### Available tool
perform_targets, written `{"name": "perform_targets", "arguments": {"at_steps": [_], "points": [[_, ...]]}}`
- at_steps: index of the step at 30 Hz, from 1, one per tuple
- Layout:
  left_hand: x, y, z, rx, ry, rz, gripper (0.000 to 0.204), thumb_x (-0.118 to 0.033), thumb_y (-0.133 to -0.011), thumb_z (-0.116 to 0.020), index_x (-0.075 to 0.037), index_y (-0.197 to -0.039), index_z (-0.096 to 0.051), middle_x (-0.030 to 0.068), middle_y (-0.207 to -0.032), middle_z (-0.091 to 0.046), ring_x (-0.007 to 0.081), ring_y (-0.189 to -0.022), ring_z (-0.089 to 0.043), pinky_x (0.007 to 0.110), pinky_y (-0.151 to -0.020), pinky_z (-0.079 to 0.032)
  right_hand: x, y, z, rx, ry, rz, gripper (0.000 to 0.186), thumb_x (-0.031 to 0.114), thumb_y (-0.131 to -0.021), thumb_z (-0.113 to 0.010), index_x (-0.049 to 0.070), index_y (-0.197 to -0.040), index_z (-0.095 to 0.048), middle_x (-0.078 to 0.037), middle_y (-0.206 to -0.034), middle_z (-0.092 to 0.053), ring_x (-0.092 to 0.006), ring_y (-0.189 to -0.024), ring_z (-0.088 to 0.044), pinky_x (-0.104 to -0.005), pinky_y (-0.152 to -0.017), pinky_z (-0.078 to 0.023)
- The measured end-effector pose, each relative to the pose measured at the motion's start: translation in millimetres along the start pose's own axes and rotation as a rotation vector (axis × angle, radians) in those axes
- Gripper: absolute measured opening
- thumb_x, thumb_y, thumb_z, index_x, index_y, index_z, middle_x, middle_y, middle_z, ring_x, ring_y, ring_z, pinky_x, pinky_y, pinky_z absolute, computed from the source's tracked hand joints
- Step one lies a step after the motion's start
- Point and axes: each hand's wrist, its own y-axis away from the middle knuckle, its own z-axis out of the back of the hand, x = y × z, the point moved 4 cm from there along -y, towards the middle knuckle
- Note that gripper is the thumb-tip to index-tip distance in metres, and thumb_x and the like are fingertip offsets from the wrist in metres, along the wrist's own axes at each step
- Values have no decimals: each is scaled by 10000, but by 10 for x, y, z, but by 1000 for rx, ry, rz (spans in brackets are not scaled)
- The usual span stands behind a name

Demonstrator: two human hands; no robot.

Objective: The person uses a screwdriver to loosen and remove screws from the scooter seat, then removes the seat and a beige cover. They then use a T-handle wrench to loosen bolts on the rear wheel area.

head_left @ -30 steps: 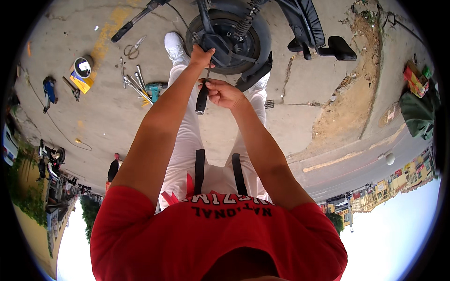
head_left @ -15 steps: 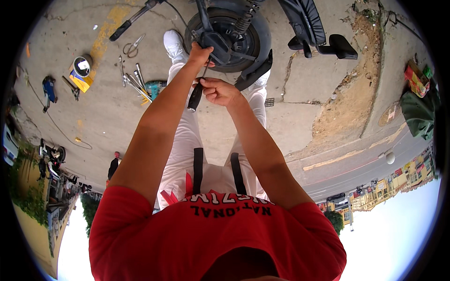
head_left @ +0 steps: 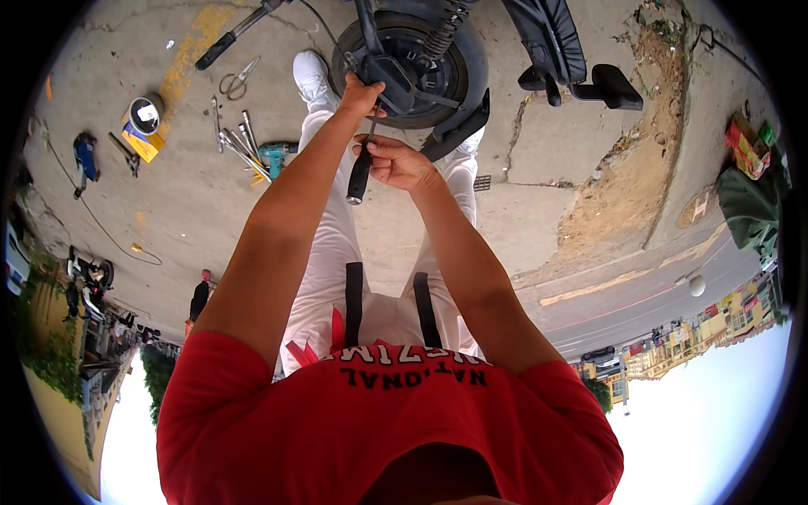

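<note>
My left hand is closed at the black housing beside the vehicle's wheel; what its fingers grip is hidden. Below it, my right hand grips a screwdriver by its black handle. The thin metal shaft points up toward my left hand, its tip out of sight. A coiled spring shock stands over the wheel, and a thin cable runs down to the housing.
Wrenches, a teal drill, scissors, a can and a blue tool lie at left. A seat with black pads is at upper right. Cracked pavement, bags and a green sheet lie right.
The screwdriver's handle end swung left half a second ago and has swung back right since, with my right hand shifting slightly with it. My left hand stays at the housing.
</note>
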Motion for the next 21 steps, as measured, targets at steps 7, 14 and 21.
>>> {"name": "perform_targets", "arguments": {"at_steps": [7,14,21], "points": [[-42,75,21,32,-10,23,527,-130,-800,-635,6,-1142,-257,206,-975,-524,274,-694,-612,343,-462,-571,5,-65,48,-6,-11,-91,215,144,-882,-569,33,-1063,-535,-40,-818,-590,-13,-453,-363,-133,-432,-319],[17,63,62,81,51,-52,490,-142,-787,-658,5,-1105,-316,209,-945,-543,268,-610,-616,334,-469,-561,101,8,-192,-144,71,-11,135,175,-871,-593,49,-910,-561,0,-772,-579,-30,-480,-396,-163,-439,-336],[82,61,62,40,48,-41,430,-142,-769,-668,-12,-1037,-359,160,-823,-576,235,-568,-614,326,-426,-503,49,-107,-65,-2,40,-22,136,140,-871,-585,35,-950,-552,-19,-840,-584,-34,-505,-410,-157,-440,-344]]}}
